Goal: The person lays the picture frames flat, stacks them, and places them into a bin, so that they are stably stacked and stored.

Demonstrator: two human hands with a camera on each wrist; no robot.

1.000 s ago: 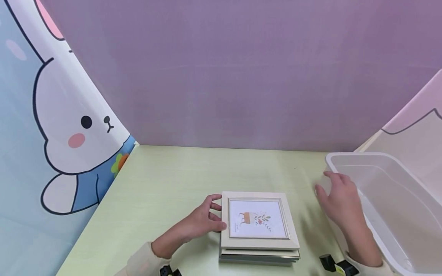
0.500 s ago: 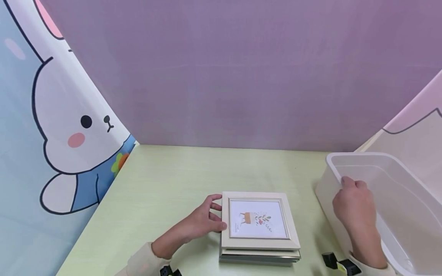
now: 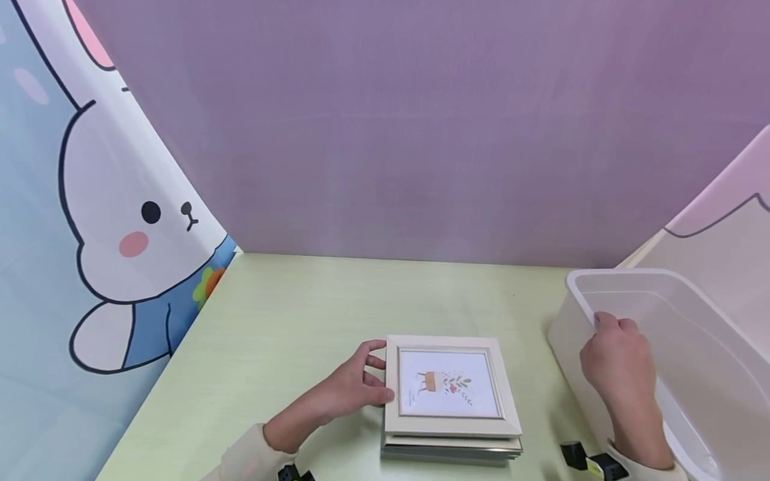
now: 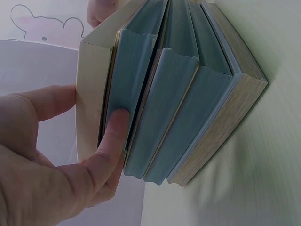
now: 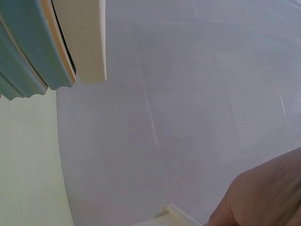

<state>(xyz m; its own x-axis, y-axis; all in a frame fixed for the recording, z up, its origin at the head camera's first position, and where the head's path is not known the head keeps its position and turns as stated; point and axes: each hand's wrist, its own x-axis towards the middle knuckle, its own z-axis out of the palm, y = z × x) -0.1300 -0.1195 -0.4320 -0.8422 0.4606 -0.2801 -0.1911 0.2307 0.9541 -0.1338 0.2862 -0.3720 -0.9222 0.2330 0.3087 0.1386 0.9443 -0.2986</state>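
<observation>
A stack of picture frames [image 3: 451,424] lies on the pale green table. Its top frame [image 3: 508,401] is cream, with a floral print; the edges below are blue-grey, the lowest wood-grained [image 4: 221,127]. My left hand [image 3: 349,384] rests against the stack's left side, fingers loosely spread. One fingertip touches the top frame's edge, and another finger [image 4: 115,127] presses on the blue-grey edges [image 4: 134,66]. Over at the right, my right hand [image 3: 619,364] grips the left rim of a white plastic bin [image 3: 568,327]; its fingertips are mostly hidden. A little of that hand [image 5: 263,197] shows in the right wrist view.
Behind the table [image 3: 313,287] rises a purple backdrop [image 3: 421,133]. A rabbit-printed sheet [image 3: 120,220] hangs along the left side, and a pale printed sheet [image 3: 722,267] stands behind the bin at the right. No contents show in the visible part of the bin.
My right hand has moved right from the bin's outer left side onto its rim, and its fingers have curled. The left hand and the stack have stayed in place.
</observation>
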